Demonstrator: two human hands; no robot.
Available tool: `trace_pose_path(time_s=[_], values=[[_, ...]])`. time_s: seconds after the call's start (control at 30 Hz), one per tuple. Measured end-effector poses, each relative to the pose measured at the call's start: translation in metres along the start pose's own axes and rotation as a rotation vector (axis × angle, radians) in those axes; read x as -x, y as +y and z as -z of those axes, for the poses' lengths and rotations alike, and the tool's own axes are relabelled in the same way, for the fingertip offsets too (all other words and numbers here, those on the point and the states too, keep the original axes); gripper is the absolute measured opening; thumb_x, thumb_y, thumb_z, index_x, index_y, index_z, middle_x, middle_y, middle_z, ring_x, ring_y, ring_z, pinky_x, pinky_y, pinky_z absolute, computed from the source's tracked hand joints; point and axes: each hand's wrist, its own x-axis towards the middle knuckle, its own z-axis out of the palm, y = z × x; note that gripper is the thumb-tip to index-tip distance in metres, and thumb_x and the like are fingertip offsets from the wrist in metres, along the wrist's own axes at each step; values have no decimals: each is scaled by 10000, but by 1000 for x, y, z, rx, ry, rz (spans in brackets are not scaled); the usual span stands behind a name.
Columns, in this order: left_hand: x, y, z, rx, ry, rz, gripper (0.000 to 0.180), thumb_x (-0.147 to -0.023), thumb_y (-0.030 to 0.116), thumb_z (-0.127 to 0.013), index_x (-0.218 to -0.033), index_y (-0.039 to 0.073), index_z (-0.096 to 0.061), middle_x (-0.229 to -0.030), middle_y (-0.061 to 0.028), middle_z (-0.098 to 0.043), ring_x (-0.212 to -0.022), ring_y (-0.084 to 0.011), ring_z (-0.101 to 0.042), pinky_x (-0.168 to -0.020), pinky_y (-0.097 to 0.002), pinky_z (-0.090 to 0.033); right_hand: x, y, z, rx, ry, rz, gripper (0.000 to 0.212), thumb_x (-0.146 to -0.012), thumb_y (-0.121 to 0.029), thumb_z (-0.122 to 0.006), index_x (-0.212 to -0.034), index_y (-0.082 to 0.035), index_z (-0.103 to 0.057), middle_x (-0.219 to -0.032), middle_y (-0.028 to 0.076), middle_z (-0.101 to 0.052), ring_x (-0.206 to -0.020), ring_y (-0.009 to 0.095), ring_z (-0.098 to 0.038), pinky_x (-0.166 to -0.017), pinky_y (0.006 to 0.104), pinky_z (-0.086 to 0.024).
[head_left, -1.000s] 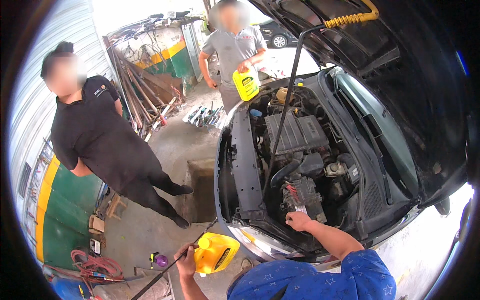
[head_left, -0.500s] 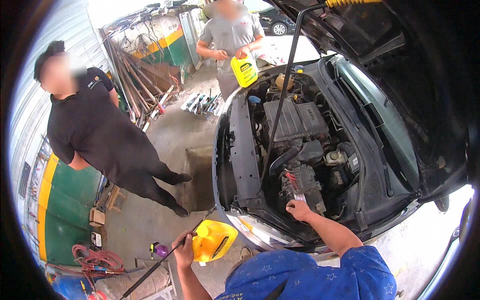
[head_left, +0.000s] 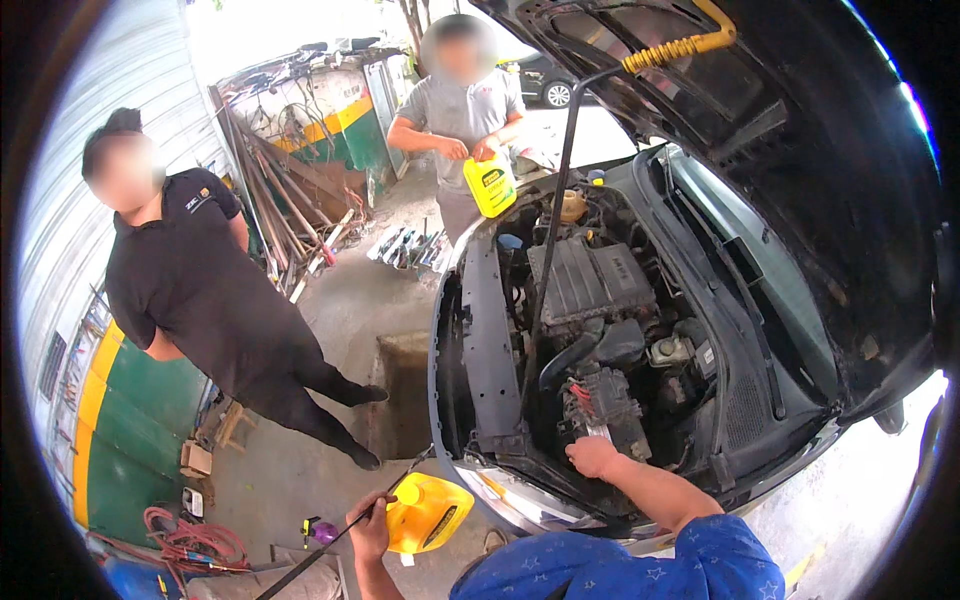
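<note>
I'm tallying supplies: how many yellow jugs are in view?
2: the near yellow jug in the wearer's left hand, and the far yellow jug held by the person in grey. Others may be hidden.

On our right stands the car (head_left: 745,460), its engine bay (head_left: 495,335) beneath the raised hood (head_left: 840,230), with the windshield (head_left: 800,310) right of the bay. Of our hands, the right hand (head_left: 593,457) is at the bay's near end, the engine cover (head_left: 592,280) beyond it. Our left hand (head_left: 370,522) has a jug (head_left: 435,518) and a long rod (head_left: 312,557) left of the car. At the bay's far end — across from us — stands one co-worker (head_left: 455,110) with a second jug (head_left: 490,190). A floor pit (head_left: 408,400) lies between the car and another co-worker (head_left: 205,265); a hose (head_left: 198,533) lies at our near left.
</note>
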Motion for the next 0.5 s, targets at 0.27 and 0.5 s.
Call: trace_pose_path(time_s=[0.27,0.5], values=[[1,18,-5,-72,9,-21,180,-1007,38,-588,-1056,-74,-720,-929,-90,-752,-856,-132,-663,-824,-282,-528,-30,25,23,251,-420,158,171,-709,-104,-697,-835,-37,-790,-878,193,-751,-853,384,-729,-709,479,-580],[38,3,6,-62,133,3,180,-1006,60,-600,-1033,-62,-730,-902,-65,-737,-854,-125,-651,-814,-281,-520,-29,26,26,71,-284,169,255,-881,-281,-645,-1018,-77,-713,-1010,179,-728,-1000,396,-686,-858,511,-535]])
